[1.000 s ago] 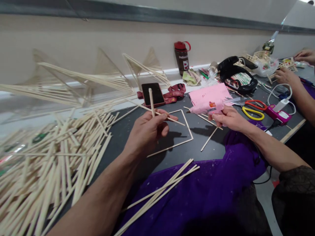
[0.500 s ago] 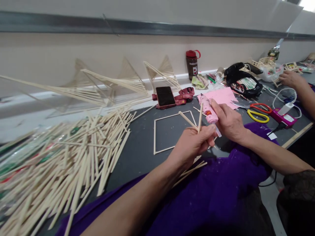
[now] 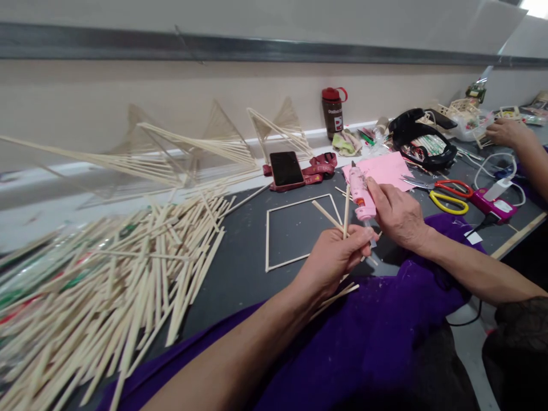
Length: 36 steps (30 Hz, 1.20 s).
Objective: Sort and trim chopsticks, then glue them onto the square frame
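My left hand [image 3: 336, 257] pinches two thin wooden sticks [image 3: 329, 216] that fan upward in a V above the dark table. My right hand [image 3: 396, 214] grips a pink glue gun [image 3: 358, 194], nozzle pointing up and away, right beside the sticks. Flat on the table just behind both hands lies a square frame of sticks [image 3: 269, 228]. More loose sticks [image 3: 338, 297] lie under my left wrist, on the purple cloth [image 3: 385, 331] over my lap.
A big heap of sticks [image 3: 120, 279] covers the left of the table, with stick structures [image 3: 205, 148] behind it. A phone [image 3: 286, 168], brown bottle [image 3: 333, 111], pink paper [image 3: 387, 168], scissors [image 3: 447, 197] and a magenta tool [image 3: 492, 202] lie beyond. Another person's hand [image 3: 507, 132] works at far right.
A second ago my hands were apart, the left with one stick. They have come together: the left now holds two sticks and the glue gun has turned upright beside them.
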Tool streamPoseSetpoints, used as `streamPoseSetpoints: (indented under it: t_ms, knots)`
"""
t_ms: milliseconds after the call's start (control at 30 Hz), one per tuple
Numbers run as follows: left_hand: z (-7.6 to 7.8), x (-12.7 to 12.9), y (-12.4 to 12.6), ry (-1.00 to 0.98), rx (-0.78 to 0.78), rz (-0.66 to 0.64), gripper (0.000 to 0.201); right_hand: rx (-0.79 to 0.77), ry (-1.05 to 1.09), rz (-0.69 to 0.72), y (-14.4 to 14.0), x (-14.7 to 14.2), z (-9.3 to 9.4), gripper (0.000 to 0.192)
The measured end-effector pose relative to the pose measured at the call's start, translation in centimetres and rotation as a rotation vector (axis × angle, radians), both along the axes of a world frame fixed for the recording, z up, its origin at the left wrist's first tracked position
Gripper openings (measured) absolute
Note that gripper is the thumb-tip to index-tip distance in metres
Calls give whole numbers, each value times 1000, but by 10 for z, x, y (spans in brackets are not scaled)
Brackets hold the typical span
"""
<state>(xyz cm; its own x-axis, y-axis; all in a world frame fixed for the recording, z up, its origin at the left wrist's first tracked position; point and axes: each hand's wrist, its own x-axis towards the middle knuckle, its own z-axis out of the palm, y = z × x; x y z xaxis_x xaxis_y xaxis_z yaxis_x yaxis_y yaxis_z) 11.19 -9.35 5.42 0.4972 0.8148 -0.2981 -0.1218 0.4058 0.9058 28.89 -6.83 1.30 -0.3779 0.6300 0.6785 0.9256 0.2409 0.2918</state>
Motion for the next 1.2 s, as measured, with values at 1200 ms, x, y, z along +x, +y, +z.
streamPoseSetpoints:
  t_ms: [1200]
  knots:
    - [-13, -37, 64, 208, 21, 230, 16, -1340, 883, 383, 1, 39, 36, 44]
